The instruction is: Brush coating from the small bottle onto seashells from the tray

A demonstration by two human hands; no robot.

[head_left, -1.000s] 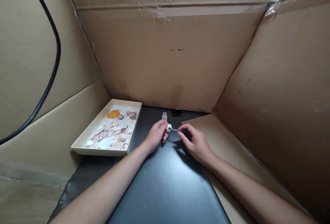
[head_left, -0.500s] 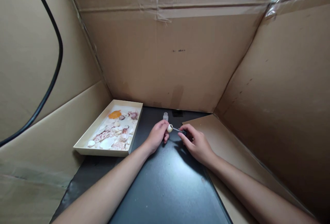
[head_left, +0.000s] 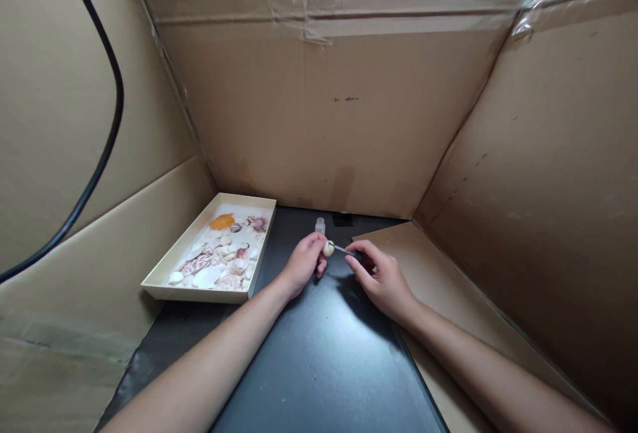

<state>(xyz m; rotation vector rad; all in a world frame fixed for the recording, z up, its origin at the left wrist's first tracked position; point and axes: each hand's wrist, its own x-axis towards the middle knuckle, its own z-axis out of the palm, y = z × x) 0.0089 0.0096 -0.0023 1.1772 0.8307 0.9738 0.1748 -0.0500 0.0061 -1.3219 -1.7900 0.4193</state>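
My left hand point(head_left: 305, 261) pinches a small round whitish seashell point(head_left: 327, 248) between thumb and fingertips, above the dark table. Closed on the black end of a thin grey-stemmed tool point(head_left: 342, 250) is my right hand point(head_left: 381, 278). The stem's tip meets the shell at a dark spot on its upper right side; whether it goes inside I cannot tell. Just behind the left fingertips stands a small clear bottle point(head_left: 319, 224) with its neck uncovered, its lower part hidden by the hand.
A shallow cream tray point(head_left: 199, 295) of assorted shells, one orange point(head_left: 222, 222), sits at the left. Cardboard walls point(head_left: 319, 134) enclose the dark table point(head_left: 319, 353) at the back and sides. A cardboard sheet point(head_left: 428, 267) lies along the right, and a black cable point(head_left: 107, 147) hangs at the left.
The tool has tilted slightly in my right hand, and its black end shows less now. The shell has turned a little. Both hands stay almost in place.
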